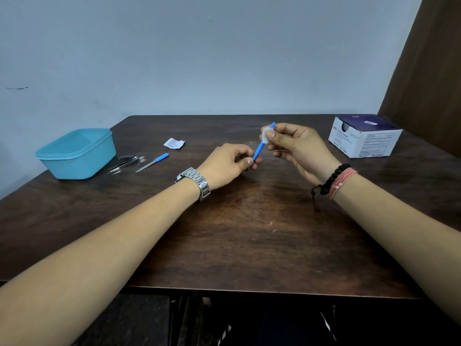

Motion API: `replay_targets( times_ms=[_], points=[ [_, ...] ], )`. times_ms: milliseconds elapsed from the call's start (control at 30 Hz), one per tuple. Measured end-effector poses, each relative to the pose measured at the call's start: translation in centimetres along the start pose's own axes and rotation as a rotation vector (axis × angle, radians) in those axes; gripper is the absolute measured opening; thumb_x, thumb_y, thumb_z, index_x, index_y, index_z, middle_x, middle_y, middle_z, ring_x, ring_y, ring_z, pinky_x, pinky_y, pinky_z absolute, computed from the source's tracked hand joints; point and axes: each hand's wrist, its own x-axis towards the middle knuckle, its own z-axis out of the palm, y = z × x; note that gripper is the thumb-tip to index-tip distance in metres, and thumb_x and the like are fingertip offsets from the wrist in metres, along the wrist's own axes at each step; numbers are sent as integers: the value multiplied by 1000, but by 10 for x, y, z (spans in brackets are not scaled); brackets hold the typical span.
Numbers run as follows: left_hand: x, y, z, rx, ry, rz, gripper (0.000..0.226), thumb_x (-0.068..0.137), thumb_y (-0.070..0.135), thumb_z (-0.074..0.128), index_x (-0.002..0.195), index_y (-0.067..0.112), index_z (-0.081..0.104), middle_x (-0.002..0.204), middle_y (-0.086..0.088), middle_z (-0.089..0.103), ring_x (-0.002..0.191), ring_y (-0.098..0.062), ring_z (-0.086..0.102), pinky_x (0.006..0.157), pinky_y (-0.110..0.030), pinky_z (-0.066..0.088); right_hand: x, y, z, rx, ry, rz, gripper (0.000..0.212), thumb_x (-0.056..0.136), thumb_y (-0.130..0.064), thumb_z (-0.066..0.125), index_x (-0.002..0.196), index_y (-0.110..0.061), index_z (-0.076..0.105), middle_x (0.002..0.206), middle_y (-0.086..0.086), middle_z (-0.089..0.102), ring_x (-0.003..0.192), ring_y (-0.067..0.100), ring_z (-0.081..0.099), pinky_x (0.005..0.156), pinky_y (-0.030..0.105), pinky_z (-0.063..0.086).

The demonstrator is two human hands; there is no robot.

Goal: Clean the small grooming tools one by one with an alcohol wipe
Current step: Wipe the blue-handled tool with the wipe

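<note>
Blue tub far left on dark wooden table.

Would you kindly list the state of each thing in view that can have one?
Left hand: pinching the blue tool's lower end.
Right hand: pinching the wipe around the tool.
Blue tool: held above the table, tilted.
Wipe: wrapped around the tool's upper part.
Tub: open, no lid.
Wrapper: torn open, lying flat.
File: lying flat, untouched.
Clipper: closed, beside the tub.
Box: top opened.
</note>
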Motion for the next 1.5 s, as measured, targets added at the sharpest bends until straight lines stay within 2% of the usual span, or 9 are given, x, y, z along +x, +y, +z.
replay_targets(
  times_ms=[100,233,467,700,833,967,1133,1300,1500],
  points=[
    [0,1,0,-10,3,-3,25,96,15,54,87,35,65,93,8,74,92,-12,68,93,-33,52,1,-1,-1,6,14,-8,17,91,-12,66,106,-7,69,94,3,71,67,5,60,65,17,49],
    [0,2,0,-16,1,6,21,96,15,54,91,31,67,85,15,71,92,-13,67,92,-32,52,1,-1,-2,6,30,-34,10,91,-13,66,100,-12,70,94,3,71,68,4,60,65,17,48],
    [1,2,1,-30,-7,-3,17,96,14,55,96,24,69,81,21,69,86,-2,65,89,-23,51,2,-4,-6,20,76,-69,12,92,-17,65,101,-13,71,89,-2,71,71,4,59,68,19,47],
    [2,-3,2,-77,35,25,18,95,20,55,90,31,68,81,15,71,79,-7,61,89,-37,51,0,2,0,-66,-6,-2,11,92,-16,65,101,-15,71,91,-1,71,72,6,60,68,19,46],
    [1,-1,2,-144,32,23,18,97,16,53,95,17,70,81,11,69,73,-4,59,77,-28,50,-1,4,3,-111,-70,17,10,92,-18,65,100,-18,72,88,7,69,81,14,62,68,20,44],
    [0,3,3,-292,23,-38,19,99,19,52,97,13,70,79,7,68,71,-7,56,69,-25,47,0,-2,0,-81,-18,-16,10,93,-18,64,100,-18,71,93,-1,71,76,6,60,70,19,46],
    [-2,5,4,-302,34,-54,20,98,20,54,85,22,70,75,6,68,69,-7,58,67,-24,47,-1,-5,-2,-35,2,-15,12,94,-20,62,103,-16,70,99,-1,72,78,6,60,71,20,47],
    [-3,9,3,-282,19,-67,25,99,22,51,81,22,68,67,10,64,67,-8,56,69,-25,47,-2,-5,-1,-42,-70,-15,16,94,-19,63,107,-17,70,103,0,74,80,8,60,73,22,47],
    [-6,14,3,-322,4,-74,25,100,23,50,82,21,67,72,4,63,70,-11,56,69,-28,46,-4,-3,2,-80,-138,-8,16,92,-14,63,106,-17,71,94,-1,74,80,9,61,70,20,48]
  ],
)
